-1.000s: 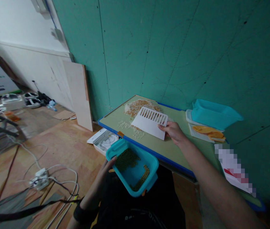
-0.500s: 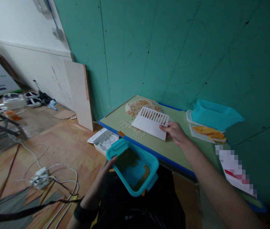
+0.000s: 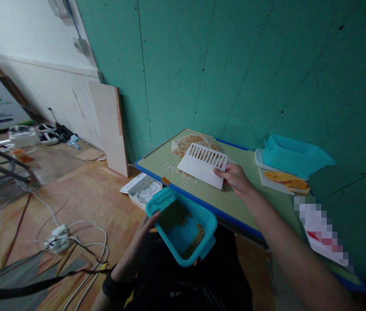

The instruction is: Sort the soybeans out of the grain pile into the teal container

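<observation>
My left hand (image 3: 149,223) grips the left rim of a turquoise plastic bin (image 3: 183,233), with the thumb over its edge. Inside the bin, dark green beans (image 3: 173,214) lie at the far left, and a curved band of yellowish beans (image 3: 197,236) runs along the right side. My right hand (image 3: 234,178) pinches the right edge of a white flat plate with a row of slots (image 3: 201,169), tilted above the table. Partly hidden behind the plate is a pile of tan beans and white grains (image 3: 189,144). White grains (image 3: 189,181) also lie scattered in front of it.
The green-topped table (image 3: 225,203) stands against a green wall. At its right are a turquoise basin (image 3: 295,153), orange gloves (image 3: 285,180) and a blurred white packet (image 3: 325,242). An open white box (image 3: 144,190) sits left of the bin. Cables and a power strip (image 3: 58,239) lie on the floor.
The slotted plate has shifted very slightly left over the table in my right hand. The view has turned a little; the bin and left hand keep their hold and place.
</observation>
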Demonstrator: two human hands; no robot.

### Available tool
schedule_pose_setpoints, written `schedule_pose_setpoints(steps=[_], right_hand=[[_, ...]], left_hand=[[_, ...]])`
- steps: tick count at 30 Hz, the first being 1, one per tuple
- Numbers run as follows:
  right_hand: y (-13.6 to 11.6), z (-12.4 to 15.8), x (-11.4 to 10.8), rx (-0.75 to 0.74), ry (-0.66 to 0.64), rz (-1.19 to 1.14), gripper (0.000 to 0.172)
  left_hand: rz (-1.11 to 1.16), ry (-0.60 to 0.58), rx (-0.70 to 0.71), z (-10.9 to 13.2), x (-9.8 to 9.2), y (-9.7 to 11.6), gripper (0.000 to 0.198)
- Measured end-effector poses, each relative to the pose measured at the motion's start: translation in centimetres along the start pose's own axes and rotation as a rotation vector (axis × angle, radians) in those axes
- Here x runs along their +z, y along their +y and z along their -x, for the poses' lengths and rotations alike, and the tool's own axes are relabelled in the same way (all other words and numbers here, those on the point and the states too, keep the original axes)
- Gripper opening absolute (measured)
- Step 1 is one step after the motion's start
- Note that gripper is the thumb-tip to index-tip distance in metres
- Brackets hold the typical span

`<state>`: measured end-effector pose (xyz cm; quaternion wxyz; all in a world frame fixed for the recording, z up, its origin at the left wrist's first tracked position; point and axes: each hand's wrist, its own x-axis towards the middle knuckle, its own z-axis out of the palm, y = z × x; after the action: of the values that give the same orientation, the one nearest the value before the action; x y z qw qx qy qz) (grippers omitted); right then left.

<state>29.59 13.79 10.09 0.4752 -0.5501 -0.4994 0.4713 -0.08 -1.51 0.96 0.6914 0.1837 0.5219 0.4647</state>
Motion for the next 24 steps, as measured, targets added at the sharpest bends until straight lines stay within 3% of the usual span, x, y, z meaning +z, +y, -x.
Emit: schedule_pose_setpoints(steps=[5,16,24], right_hand=[[-0.07,0.11,0.32,-0.018,-0.044,0.019,0.049],[-0.12,0.58,0.37,0.005,-0.102,-0.006,0.049],[0.04,0.22,0.31,0.005,-0.036,-0.015,0.049]], left_hand=[[0.016,-0.018,0.023,-0.08,-0.12,-0.23,0.078],[-0.001,0.014,0.036,0.06,-0.08,-0.02,0.071],[0.007,0.064,0.017,-0.38,-0.64,0.45,0.074]])
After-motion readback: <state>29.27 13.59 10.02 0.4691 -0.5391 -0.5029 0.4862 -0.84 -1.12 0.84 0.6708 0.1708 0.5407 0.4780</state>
